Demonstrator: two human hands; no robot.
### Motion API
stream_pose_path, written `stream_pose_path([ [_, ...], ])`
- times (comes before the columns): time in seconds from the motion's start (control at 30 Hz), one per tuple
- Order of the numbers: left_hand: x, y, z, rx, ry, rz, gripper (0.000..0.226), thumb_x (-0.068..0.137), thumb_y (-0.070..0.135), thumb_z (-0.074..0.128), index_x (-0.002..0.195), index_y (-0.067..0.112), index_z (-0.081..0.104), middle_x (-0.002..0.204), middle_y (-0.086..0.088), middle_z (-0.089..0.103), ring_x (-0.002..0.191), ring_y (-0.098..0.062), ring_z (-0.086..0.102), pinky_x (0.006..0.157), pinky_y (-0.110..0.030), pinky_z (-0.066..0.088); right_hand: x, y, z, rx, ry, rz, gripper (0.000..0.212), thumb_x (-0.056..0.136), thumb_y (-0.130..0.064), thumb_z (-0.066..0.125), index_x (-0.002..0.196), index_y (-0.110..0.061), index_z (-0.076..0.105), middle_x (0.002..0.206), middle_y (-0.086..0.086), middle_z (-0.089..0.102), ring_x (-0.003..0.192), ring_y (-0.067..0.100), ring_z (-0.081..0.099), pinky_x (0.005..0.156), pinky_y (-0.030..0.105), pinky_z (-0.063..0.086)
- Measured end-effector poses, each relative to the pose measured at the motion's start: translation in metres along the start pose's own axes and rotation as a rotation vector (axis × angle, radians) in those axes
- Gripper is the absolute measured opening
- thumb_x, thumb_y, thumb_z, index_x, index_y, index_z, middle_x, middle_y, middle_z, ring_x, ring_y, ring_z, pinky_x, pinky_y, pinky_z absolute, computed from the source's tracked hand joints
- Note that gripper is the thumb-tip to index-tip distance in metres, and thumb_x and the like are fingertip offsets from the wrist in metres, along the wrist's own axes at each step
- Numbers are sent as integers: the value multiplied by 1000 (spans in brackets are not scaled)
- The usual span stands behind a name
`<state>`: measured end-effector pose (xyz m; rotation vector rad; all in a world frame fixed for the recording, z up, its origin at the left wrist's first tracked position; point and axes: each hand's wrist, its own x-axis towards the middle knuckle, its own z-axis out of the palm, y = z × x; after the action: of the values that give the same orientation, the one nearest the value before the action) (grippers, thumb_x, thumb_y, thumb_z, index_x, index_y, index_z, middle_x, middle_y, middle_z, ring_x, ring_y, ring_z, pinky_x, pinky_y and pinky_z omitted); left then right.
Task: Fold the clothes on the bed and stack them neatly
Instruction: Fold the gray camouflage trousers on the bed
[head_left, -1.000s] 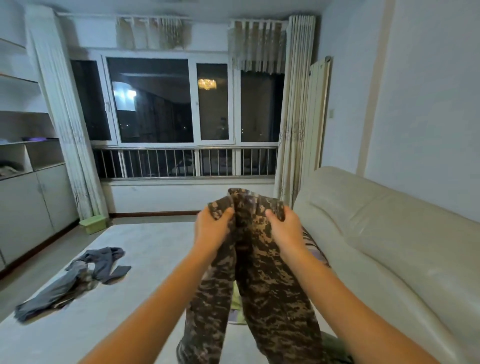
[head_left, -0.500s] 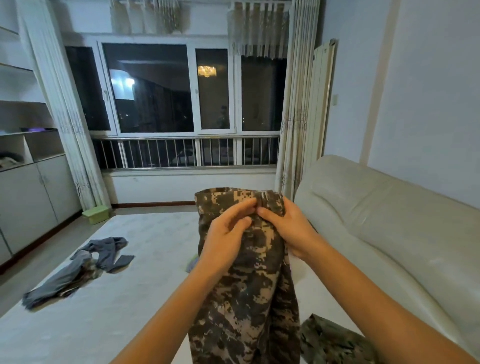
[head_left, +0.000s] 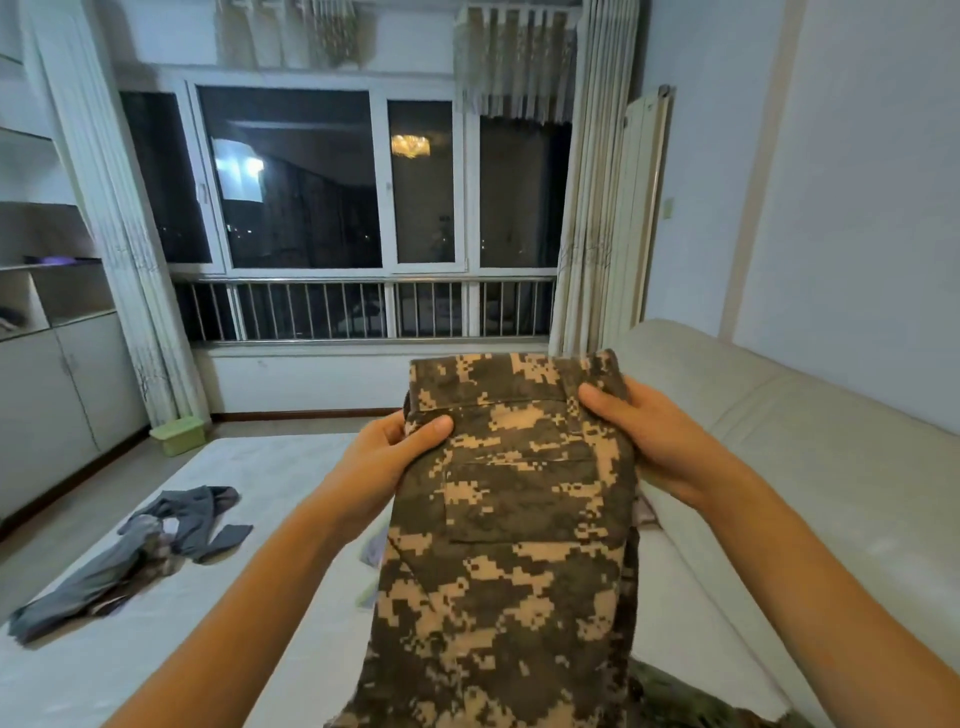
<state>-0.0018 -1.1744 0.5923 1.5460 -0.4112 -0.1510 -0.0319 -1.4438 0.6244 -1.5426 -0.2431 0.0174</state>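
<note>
Now that the camouflage trousers (head_left: 519, 519) are hanging seemingly halved above the bed (head_left: 270, 467), the left hand (head_left: 384, 462) and right hand (head_left: 649, 436), spread apart from their central pinch, are gripping the waistband's sides, readying a lay-down, while a grey garment (head_left: 156, 540) is waiting beyond

Two hands are in view, one left hand (head_left: 387, 470) and one right hand (head_left: 644, 436), with one pair of camouflage trousers (head_left: 519, 545). The one bed (head_left: 156, 649) carries one crumpled grey garment (head_left: 140, 551) and one further camouflage piece (head_left: 691, 699). One green box (head_left: 178, 435) stands on the floor.
</note>
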Motion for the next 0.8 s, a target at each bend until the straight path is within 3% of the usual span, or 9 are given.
stream_pose_path([
  [0.1,34,-34,4,181,77,-146,33,78,45,66,98,19,63,96,-2,72,95,-18,68,78,-23,52,37,46,-5,-207,153,128,47,80,-21,71,123,-9,55,101,5,68,91,17,66,81,26,52],
  [0.2,67,-57,-3,230,124,-186,22,83,43,63,94,24,61,99,1,67,94,-12,63,68,-18,46,69,77,-8,-264,209,159,41,85,-22,67,122,-12,53,113,6,65,97,13,62,83,27,52],
  [0.27,86,-47,-10,189,180,-153,19,83,41,65,93,26,60,98,1,67,92,-12,62,65,-20,44,86,67,-7,-346,254,82,44,87,-26,64,126,-12,49,123,7,60,111,20,58,95,34,47],
  [0.33,104,-25,-16,148,224,-70,20,84,37,65,98,23,60,99,0,66,91,-12,62,65,-22,44,101,43,-2,-395,280,-31,47,89,-28,61,131,-11,46,127,7,56,119,23,53,97,31,41],
  [0.47,127,29,-21,84,306,133,23,88,30,62,108,21,54,99,2,61,89,-11,58,66,-24,44,115,-17,3,-480,310,-275,47,86,-27,64,129,-12,50,125,7,59,117,22,54,102,37,43],
  [0.6,116,66,-24,154,340,288,19,89,25,62,107,23,55,100,7,62,91,-5,59,70,-18,45,102,-48,5,-517,272,-407,39,85,-23,66,120,-9,59,112,5,65,107,20,60,98,39,49],
  [0.7,82,46,-25,232,308,361,12,88,26,63,95,33,56,94,13,64,83,5,62,65,-11,49,81,-30,7,-570,267,-462,33,83,-25,69,112,-11,61,102,-1,66,99,13,62,89,26,51],
  [0.8,33,-20,-22,291,254,396,25,85,17,67,92,39,57,85,18,65,80,4,61,69,-13,51,40,33,9,-582,214,-409,26,78,-17,74,97,-25,58,88,-14,62,82,-3,61,77,13,50],
])
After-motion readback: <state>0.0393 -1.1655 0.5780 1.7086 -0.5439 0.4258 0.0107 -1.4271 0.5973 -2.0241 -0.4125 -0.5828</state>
